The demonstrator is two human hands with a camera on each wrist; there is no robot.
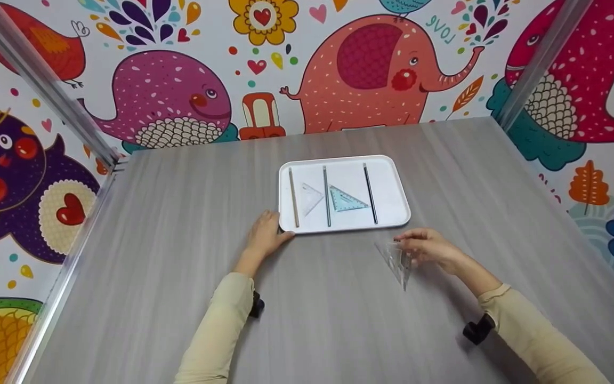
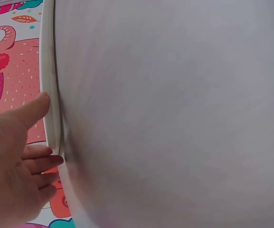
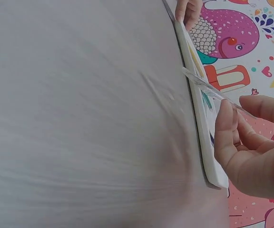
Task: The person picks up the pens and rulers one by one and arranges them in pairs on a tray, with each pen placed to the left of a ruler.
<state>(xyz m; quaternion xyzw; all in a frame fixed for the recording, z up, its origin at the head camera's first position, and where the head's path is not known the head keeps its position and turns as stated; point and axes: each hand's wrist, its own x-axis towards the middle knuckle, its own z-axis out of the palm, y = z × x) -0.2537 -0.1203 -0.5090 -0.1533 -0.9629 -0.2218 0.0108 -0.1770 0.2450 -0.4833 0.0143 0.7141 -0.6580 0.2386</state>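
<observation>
A white rectangular tray (image 1: 392, 213) lies on the table. My left hand (image 1: 265, 234) holds its near left corner, with the thumb along the near wall and the fingers round the left side. In the left wrist view the thumb (image 2: 39, 107) rests against the tray rim (image 2: 51, 114). My right hand (image 1: 428, 249) pinches a clear set square (image 1: 396, 261) by its upper edge, just in front of the tray's near right part. The right wrist view shows this set square (image 3: 206, 88) nearly edge-on between thumb and fingers, overlapping the tray wall (image 3: 201, 128).
Three pencils lie lengthwise in the tray: a brownish one (image 1: 293, 197), a grey-green one (image 1: 326, 197) and a dark one (image 1: 371, 194). Between them lie a clear set square (image 1: 311, 198) and a teal-tinted one (image 1: 347, 200). Printed walls and metal posts (image 1: 539, 69) border the table (image 1: 190, 213).
</observation>
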